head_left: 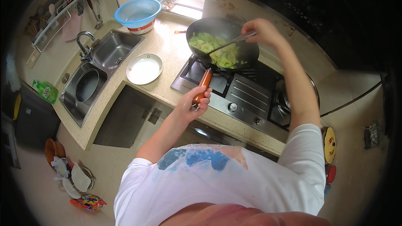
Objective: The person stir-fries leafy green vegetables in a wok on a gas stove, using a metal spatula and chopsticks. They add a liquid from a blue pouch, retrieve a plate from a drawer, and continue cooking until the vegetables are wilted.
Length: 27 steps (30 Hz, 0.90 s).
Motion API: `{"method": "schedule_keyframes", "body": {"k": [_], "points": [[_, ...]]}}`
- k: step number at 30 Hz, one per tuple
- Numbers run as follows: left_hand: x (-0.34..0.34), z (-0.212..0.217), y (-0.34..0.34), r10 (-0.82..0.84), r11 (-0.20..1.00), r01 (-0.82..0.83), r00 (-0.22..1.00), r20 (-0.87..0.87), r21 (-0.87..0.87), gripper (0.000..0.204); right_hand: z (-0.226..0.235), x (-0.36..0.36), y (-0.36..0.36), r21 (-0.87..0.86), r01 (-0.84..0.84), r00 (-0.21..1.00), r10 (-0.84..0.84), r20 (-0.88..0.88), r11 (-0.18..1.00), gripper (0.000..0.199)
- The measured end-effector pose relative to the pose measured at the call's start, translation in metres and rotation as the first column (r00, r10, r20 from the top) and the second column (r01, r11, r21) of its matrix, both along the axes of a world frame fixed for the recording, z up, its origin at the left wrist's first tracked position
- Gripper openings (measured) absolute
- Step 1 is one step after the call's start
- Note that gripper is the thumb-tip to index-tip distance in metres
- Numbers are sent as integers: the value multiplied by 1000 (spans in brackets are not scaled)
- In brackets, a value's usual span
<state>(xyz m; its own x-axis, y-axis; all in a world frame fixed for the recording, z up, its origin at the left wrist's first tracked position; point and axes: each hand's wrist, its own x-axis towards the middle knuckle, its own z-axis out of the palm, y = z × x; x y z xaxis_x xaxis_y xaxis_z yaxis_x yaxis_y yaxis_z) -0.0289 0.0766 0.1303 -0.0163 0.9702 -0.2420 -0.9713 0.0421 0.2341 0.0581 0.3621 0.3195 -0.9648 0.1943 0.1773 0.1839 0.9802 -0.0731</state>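
A dark wok [249, 54] sits over the left burner of the gas stove [247, 96]. Chopped green leafy vegetable [226, 54] lies in it, mostly toward the left and near side. My left hand [194, 102] is closed round the wok's reddish-brown handle [205, 80]. Above the wok's right side, my right hand [261, 31] grips the upper end of a spatula [234, 41]. The tool slants down to the left, its dark lower end among the vegetable. The shape of its tip is partly hidden by the food.
A white plate [144, 69] lies on the counter [172, 50] left of the stove. Behind it stands a blue basin [138, 11] on another bowl. The double sink [115, 50] at left holds a dark pan [87, 86]. Utensils hang from a wall rack [69, 6].
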Motion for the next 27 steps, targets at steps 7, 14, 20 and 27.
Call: {"method": "schedule_keyframes", "body": {"k": [7,14,20,27], "points": [[0,3,-2,-12,1000,11,1000,-29,-20,32,-6,30,38,-346,302,923,-363,-126,888,26],[0,8,-2,-17,999,15,999,-41,-45,33,-7,7,-2,-53,-82,972,68,-227,995,23],[2,10,-4,1,999,-3,1000,-30,-50,35,-59,-24,0,116,382,914,-356,-193,917,21],[1,8,-2,-12,1000,11,998,-58,-24,33,-31,70,15,-61,513,854,-516,-58,856,25]]}}
